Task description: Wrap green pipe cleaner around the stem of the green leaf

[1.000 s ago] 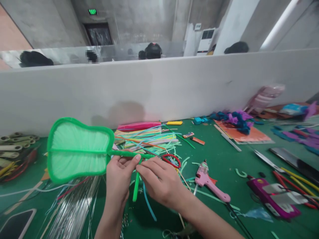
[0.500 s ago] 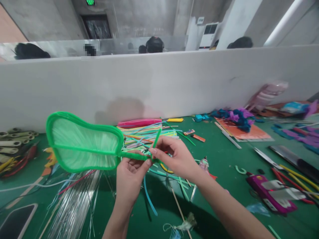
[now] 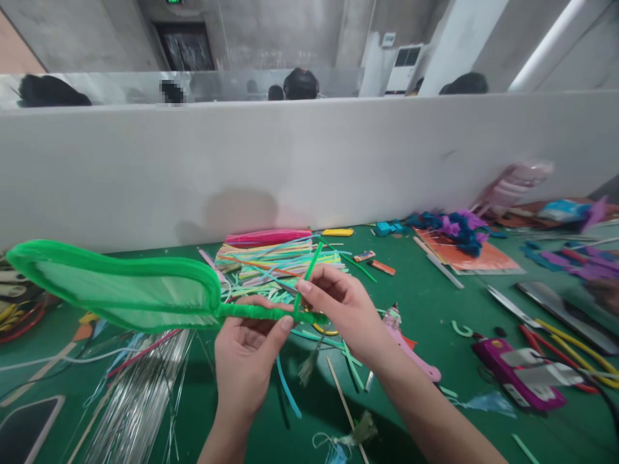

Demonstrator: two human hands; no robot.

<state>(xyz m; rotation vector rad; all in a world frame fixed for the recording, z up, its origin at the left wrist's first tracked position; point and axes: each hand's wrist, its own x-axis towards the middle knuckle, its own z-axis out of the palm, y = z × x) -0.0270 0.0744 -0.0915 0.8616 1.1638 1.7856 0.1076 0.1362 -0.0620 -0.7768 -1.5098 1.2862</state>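
Compared with 0.5 s ago, the green fuzzy-rimmed hand fan (image 3: 130, 290) has swung farther left and turned more edge-on, so its pale panel looks narrower. The green chenille strip (image 3: 311, 265), which hung below the handle (image 3: 261, 312) 1.0 s ago, now points up. The fan's head lies left of both hands; the left hand (image 3: 246, 361) pinches the handle, and the right hand (image 3: 345, 306) grips the strip near the handle's far end.
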